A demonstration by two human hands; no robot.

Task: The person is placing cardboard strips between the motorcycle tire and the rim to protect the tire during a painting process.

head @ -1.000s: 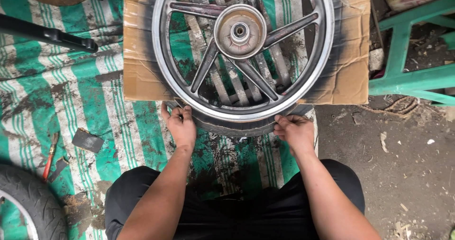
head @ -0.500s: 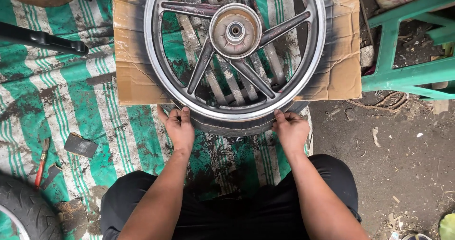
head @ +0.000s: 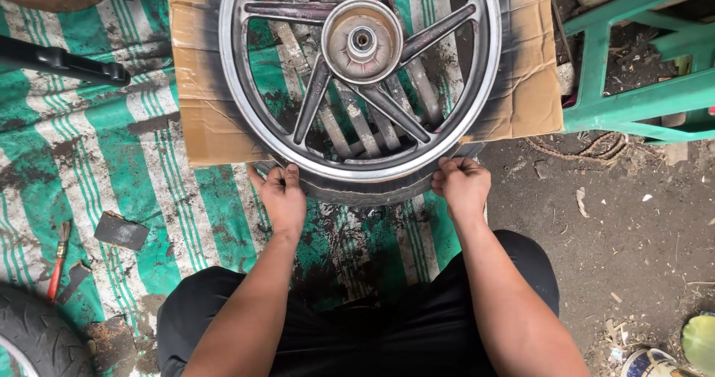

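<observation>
As before gripping tyre (head: pixel 357 192), left hand (head: pixel 281 197), right hand (head: pixel 462 186), wheel (head: pixel 361 71) nearer

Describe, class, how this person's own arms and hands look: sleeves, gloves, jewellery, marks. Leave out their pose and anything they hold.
Both forearms are bare up to the bottom edge of the picture, so no sleeves show. The left hand and the right hand wear no gloves, and no watch, ring or bracelet is visible. Dark grime smudges the fingers and knuckles. Below the arms the person wears black clothing.

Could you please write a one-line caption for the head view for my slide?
Both hands, left hand and right hand, grip the tyre under a spoked wheel lying on cardboard.
</observation>
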